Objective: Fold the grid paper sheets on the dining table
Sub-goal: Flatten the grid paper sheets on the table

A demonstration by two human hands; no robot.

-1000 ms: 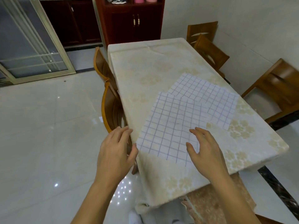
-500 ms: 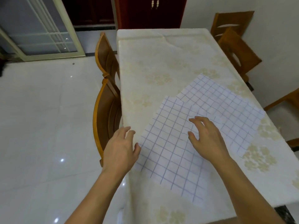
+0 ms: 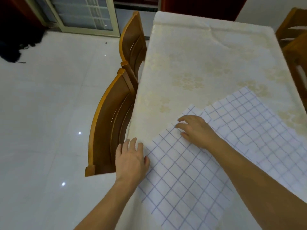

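Observation:
Two white sheets with a blue grid lie overlapping on the dining table, which wears a cream flowered cloth. The near grid sheet lies flat on top, one corner pointing left. The far grid sheet sticks out from under it toward the right. My right hand rests on the near sheet close to its far corner, fingers spread and lightly bent. My left hand is at the table's left edge beside the sheet's left corner, fingers straight, thumb touching the paper's edge.
Two wooden chairs are pushed in along the table's left side, right by my left hand. More wooden chairs stand at the right. Glossy white floor tiles spread to the left, with a sliding glass door beyond.
My right hand has slid up the near sheet to its far corner. The left hand has kept its place by the left corner. The camera has moved closer and tilted down.

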